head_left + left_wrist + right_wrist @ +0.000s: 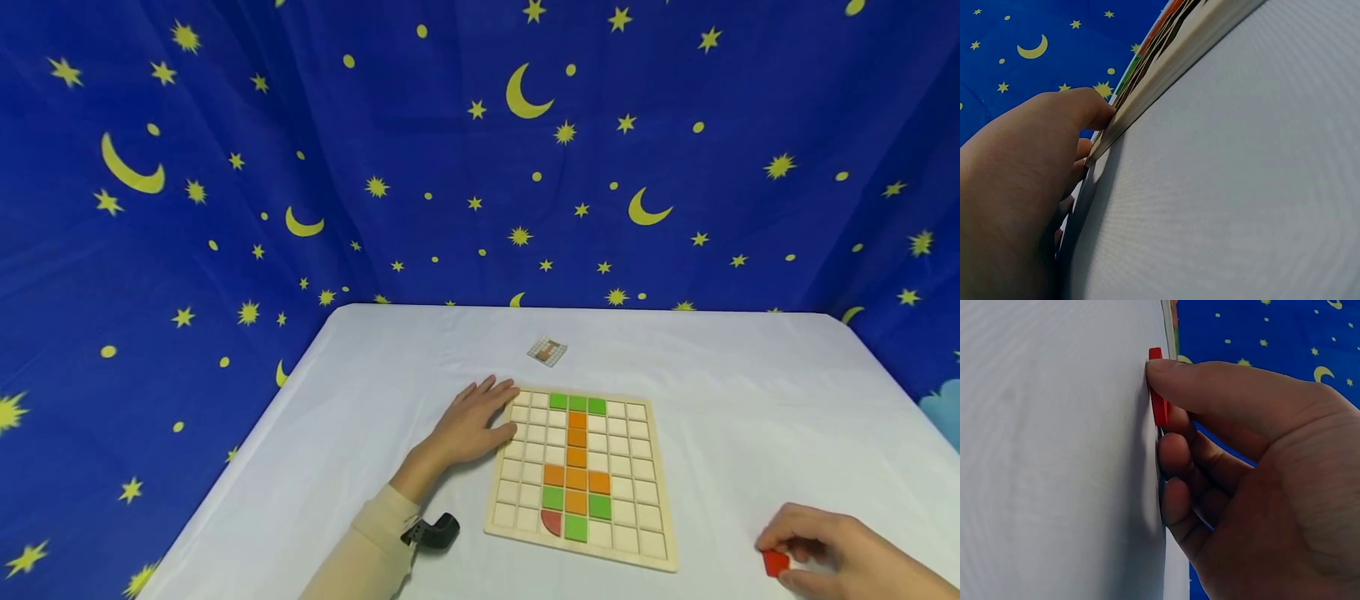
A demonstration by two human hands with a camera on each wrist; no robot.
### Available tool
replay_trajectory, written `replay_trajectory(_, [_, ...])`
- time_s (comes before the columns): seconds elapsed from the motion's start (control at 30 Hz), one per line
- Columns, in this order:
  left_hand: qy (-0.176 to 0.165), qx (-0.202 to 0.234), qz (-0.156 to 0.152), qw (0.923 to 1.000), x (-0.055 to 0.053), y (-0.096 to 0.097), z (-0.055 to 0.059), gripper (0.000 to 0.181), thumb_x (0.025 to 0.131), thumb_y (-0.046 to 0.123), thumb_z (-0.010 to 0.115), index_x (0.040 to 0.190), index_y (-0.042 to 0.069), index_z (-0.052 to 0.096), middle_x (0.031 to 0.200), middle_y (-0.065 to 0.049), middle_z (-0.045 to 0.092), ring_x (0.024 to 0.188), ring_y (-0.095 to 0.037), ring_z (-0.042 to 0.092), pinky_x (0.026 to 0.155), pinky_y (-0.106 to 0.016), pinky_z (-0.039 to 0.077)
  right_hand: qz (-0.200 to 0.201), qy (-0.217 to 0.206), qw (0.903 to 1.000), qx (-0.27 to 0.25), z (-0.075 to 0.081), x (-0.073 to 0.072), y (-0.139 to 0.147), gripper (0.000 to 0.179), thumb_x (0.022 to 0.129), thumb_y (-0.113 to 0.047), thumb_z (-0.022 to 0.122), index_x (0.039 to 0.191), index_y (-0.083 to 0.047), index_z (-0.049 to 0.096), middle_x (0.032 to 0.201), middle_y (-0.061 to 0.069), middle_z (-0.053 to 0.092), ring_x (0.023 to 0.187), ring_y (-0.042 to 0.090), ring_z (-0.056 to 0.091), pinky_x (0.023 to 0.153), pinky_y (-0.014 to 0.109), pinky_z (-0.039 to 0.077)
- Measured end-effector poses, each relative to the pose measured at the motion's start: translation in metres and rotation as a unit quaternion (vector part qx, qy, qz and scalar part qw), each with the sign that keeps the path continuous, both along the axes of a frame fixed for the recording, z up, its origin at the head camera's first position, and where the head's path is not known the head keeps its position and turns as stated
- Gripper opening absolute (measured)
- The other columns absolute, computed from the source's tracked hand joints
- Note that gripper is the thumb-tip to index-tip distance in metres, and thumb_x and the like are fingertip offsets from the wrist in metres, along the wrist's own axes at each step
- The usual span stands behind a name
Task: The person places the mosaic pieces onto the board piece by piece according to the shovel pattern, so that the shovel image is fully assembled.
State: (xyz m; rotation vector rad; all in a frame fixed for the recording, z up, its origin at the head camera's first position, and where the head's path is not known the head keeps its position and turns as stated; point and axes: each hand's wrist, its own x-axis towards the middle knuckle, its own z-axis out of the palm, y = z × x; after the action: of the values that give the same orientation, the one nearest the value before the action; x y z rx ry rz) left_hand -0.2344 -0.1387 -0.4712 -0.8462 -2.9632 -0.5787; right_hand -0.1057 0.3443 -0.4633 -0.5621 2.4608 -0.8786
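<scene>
My right hand [840, 550] pinches a small red block [776, 563] between thumb and fingers, low over the white table at the right; the right wrist view shows the block [1159, 407] edge-on. My left hand [468, 425] rests at the left edge of a wooden grid board [660, 500], its fingers fairly straight and thumb and fingertips at the rim. On the board, orange squares [576, 457] form a column with a short crossbar. Green squares [577, 403] lie along the top and more near the bottom. One red quarter-round piece [551, 522] sits in the bottom row.
A small card [547, 351] with a printed grid pattern lies behind the board. White cloth [405, 358] covers the table. Blue curtains [450, 150] with yellow stars and moons hang at the back and sides. A black device [437, 532] is strapped to the left wrist.
</scene>
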Motion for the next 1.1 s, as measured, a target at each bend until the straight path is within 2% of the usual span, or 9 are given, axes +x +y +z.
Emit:
replay_trajectory(0.17, [0.001, 0.0, 0.0, 1.0, -0.001, 0.0, 0.0, 0.063, 0.094, 0.049, 0.047, 0.15, 0.021, 0.037, 0.154, 0.005, 0.03, 0.144, -0.02, 0.016, 0.116, -0.038, 0.008, 0.014, -0.003, 0.9998, -0.015, 0.003, -0.001, -0.005, 0.014, 0.087, -0.024, 0.07, 0.101, -0.027, 0.069, 0.092, -0.011, 0.057, 0.076, 0.005, 0.051, 0.064, 0.019, 0.046])
replay_trajectory(0.33, [0.001, 0.002, -0.001, 1.0, -0.002, 0.001, -0.001, 0.063, 0.094, 0.049, 0.047, 0.15, 0.021, 0.037, 0.154, 0.006, 0.03, 0.144, -0.019, 0.015, 0.116, -0.038, 0.008, 0.001, -0.014, 0.9999, 0.002, 0.007, -0.003, -0.014, 0.013, 0.086, -0.028, 0.072, 0.099, -0.03, 0.069, 0.09, -0.008, 0.056, 0.075, 0.006, 0.05, 0.061, 0.021, 0.043])
replay_trajectory(0.5, [0.0, 0.005, -0.001, 1.0, -0.002, 0.002, -0.001, 0.063, 0.095, 0.048, 0.048, 0.15, 0.021, 0.037, 0.154, 0.006, 0.03, 0.144, -0.02, 0.015, 0.116, -0.038, 0.008, 0.005, -0.02, 0.9997, -0.009, 0.012, -0.007, -0.025, 0.012, 0.086, -0.028, 0.071, 0.098, -0.032, 0.07, 0.088, -0.008, 0.058, 0.075, 0.008, 0.052, 0.06, 0.022, 0.042])
replay_trajectory(0.8, [0.004, 0.005, 0.003, 1.0, -0.002, 0.0, -0.004, 0.062, 0.094, 0.049, 0.048, 0.149, 0.022, 0.038, 0.154, 0.006, 0.03, 0.144, -0.019, 0.015, 0.116, -0.038, 0.009, 0.071, 0.056, 0.9927, -0.08, 0.016, -0.019, -0.042, 0.018, 0.085, -0.021, 0.072, 0.1, -0.029, 0.068, 0.088, -0.013, 0.059, 0.074, 0.006, 0.053, 0.056, 0.024, 0.043])
replay_trajectory(0.97, [0.006, 0.013, 0.006, 0.9999, -0.001, -0.001, -0.007, 0.062, 0.094, 0.048, 0.049, 0.149, 0.021, 0.039, 0.154, 0.005, 0.031, 0.144, -0.019, 0.016, 0.116, -0.039, 0.009, 0.095, 0.098, 0.9863, -0.092, 0.018, -0.023, -0.052, 0.017, 0.086, -0.023, 0.073, 0.101, -0.029, 0.068, 0.09, -0.014, 0.061, 0.076, 0.006, 0.054, 0.057, 0.023, 0.043])
replay_trajectory(1.1, [0.009, 0.013, 0.004, 0.9999, -0.001, -0.001, -0.007, 0.062, 0.094, 0.048, 0.049, 0.149, 0.021, 0.039, 0.154, 0.005, 0.031, 0.144, -0.019, 0.016, 0.116, -0.039, 0.009, 0.098, 0.112, 0.985, -0.087, 0.022, -0.024, -0.059, 0.019, 0.085, -0.022, 0.073, 0.101, -0.031, 0.069, 0.093, -0.015, 0.061, 0.078, 0.005, 0.054, 0.059, 0.022, 0.044])
